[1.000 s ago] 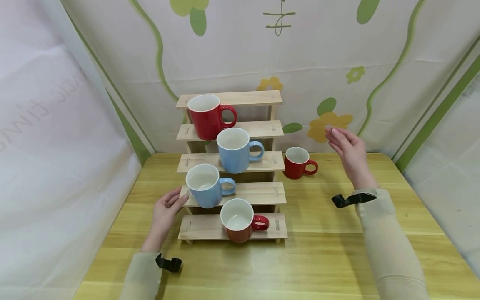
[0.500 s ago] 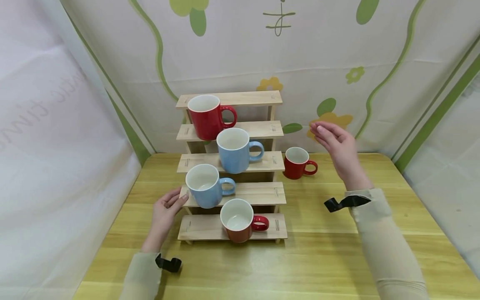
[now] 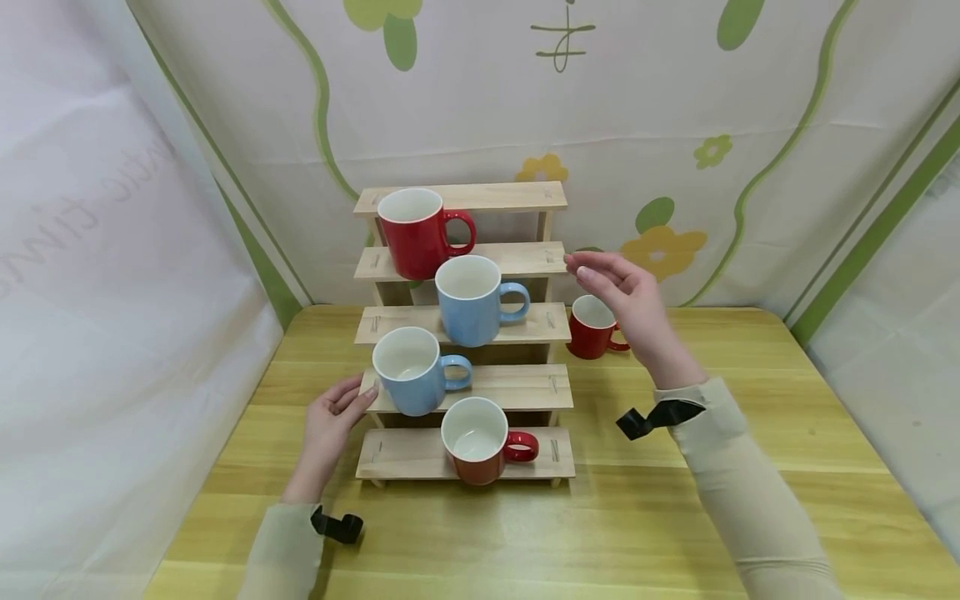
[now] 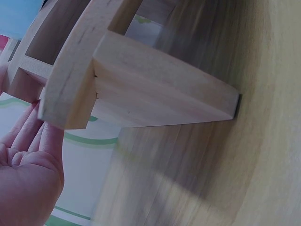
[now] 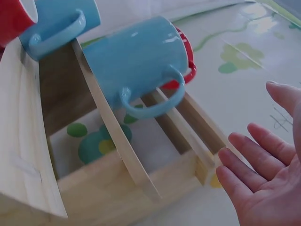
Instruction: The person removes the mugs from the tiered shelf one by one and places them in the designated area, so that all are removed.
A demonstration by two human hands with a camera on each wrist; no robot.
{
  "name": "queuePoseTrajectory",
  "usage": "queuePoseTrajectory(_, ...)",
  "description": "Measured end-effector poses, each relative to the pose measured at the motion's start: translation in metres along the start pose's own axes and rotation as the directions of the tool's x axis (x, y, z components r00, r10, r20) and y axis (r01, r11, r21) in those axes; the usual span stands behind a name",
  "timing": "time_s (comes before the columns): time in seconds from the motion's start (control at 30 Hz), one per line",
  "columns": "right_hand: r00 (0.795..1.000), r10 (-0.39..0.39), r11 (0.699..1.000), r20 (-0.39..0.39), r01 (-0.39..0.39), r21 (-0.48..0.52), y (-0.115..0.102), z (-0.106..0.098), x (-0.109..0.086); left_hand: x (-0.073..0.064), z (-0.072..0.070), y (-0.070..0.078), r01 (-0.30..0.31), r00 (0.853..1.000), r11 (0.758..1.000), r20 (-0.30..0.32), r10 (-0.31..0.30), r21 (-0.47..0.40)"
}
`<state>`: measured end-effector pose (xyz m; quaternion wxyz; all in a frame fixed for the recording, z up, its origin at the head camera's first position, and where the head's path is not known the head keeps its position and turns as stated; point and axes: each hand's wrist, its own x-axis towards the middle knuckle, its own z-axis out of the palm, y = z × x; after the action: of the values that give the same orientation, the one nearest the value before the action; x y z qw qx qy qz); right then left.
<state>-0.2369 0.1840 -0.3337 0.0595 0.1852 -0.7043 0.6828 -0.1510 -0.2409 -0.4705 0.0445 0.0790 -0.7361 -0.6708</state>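
Observation:
A stepped wooden rack (image 3: 517, 387) stands in the middle of the table. My left hand (image 3: 335, 423) holds the left end of its second-lowest board, thumb on top and fingers at the underside in the left wrist view. Beside that thumb sits a light blue mug (image 3: 416, 385). Another blue mug (image 3: 470, 315) stands one step higher, and a large red mug (image 3: 415, 246) above that. On the lowest board is a red mug with white inside (image 3: 480, 467). My right hand (image 3: 637, 312) hovers with nothing in it, fingertips by the rack's upper right side, partly covering a small red mug (image 3: 588, 335).
The small red mug stands on the wooden table (image 3: 780, 392) just right of the rack. A printed cloth wall (image 3: 465, 108) rises behind the table, with more cloth at both sides. Black straps (image 3: 660, 418) circle both wrists.
My right hand has moved left, from beyond the small red mug to the rack's right side, now overlapping that mug. The left hand stays in place, and the mugs keep their places.

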Motion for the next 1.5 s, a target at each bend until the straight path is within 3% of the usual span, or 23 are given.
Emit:
queuePoseTrajectory(0.4,0.993,-0.029,0.999,0.111,0.031,-0.016,-0.012,0.036,0.017,-0.001,0.002,0.001,-0.006,1.000,1.000,-0.005,0.006,-0.021)
queuePoseTrajectory(0.7,0.986,-0.020,0.994,0.163,0.037,-0.101,-0.027,0.054,0.040,-0.001,0.001,0.000,-0.012,1.000,1.000,0.009,0.012,-0.011)
queuePoseTrajectory(0.93,0.987,-0.015,0.995,0.161,0.031,-0.093,-0.031,0.065,0.056,-0.001,0.000,-0.001,-0.021,1.000,1.000,0.006,0.021,-0.012)
queuePoseTrajectory(1.23,0.987,0.042,0.990,0.155,-0.020,-0.140,-0.032,0.079,0.079,0.001,0.000,-0.004,-0.039,0.999,0.999,0.004,0.039,-0.017)
queuePoseTrajectory(1.5,0.984,0.086,0.991,0.155,-0.068,-0.116,-0.029,0.089,0.095,0.001,0.001,-0.003,-0.034,0.999,0.999,0.003,0.034,-0.023)
